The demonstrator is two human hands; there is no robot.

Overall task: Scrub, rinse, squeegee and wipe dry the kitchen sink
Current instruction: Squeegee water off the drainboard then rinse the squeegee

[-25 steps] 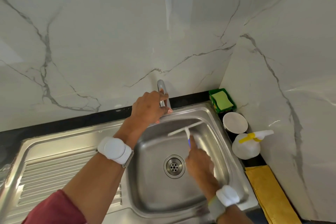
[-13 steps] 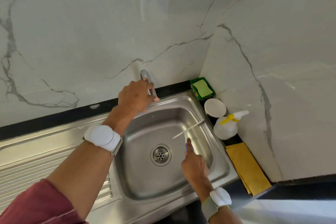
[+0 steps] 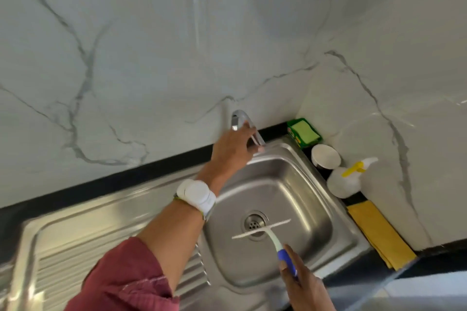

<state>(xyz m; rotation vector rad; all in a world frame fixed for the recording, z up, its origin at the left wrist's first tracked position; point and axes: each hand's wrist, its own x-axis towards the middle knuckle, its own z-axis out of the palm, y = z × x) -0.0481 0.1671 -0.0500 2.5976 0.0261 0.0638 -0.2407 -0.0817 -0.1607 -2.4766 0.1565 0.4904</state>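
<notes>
Left hand [image 3: 231, 149] grasps faucet [image 3: 240, 121]; right hand [image 3: 307, 288] grasps squeegee [image 3: 261, 231] over drain [image 3: 254, 222].

Bright even daylight, slight motion blur, wide-angle bending at edges.

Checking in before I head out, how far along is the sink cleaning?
Squeegeeing is under way: the right hand holds the squeegee, its blade over the drain, while the left hand is on the tap. No foam shows in the sink, so scrubbing looks done. Wiping dry remains; the yellow cloth lies folded beside it.
</notes>
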